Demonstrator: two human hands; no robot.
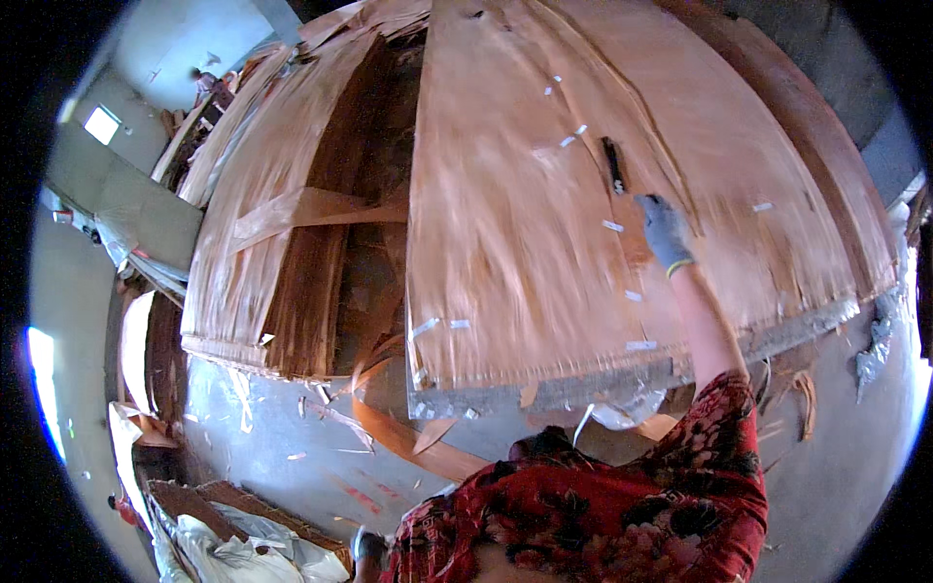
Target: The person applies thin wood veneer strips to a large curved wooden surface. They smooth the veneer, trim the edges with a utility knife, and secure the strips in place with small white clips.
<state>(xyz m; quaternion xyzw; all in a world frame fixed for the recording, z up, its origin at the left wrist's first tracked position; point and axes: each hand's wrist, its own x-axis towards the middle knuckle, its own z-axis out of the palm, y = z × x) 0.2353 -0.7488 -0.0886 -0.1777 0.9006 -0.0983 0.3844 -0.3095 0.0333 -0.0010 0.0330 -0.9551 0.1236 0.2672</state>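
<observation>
My right hand [667, 233], in a grey glove with a yellow-edged cuff, reaches over a wide stack of thin wood veneer sheets [505, 243]. Its fingers stretch forward on the top sheet, with nothing visible in them. Just beyond the fingertips lies a slim black object [612, 165] with a pale end; its exact kind is unclear. Beside the hand runs a long dark split [632, 92] in the veneer. Short pieces of white tape [612, 225] dot the surface. Low in the view, my left hand [366, 546], also gloved, hangs by my side, its fingers mostly hidden.
Another veneer stack [243, 262] stands left, across a dark gap with loose strips. Veneer scraps [418, 442] and clear plastic [627, 413] litter the floor along the near edge. Wrapped sheets [253, 544] lie lower left. A person [209, 89] is far back left.
</observation>
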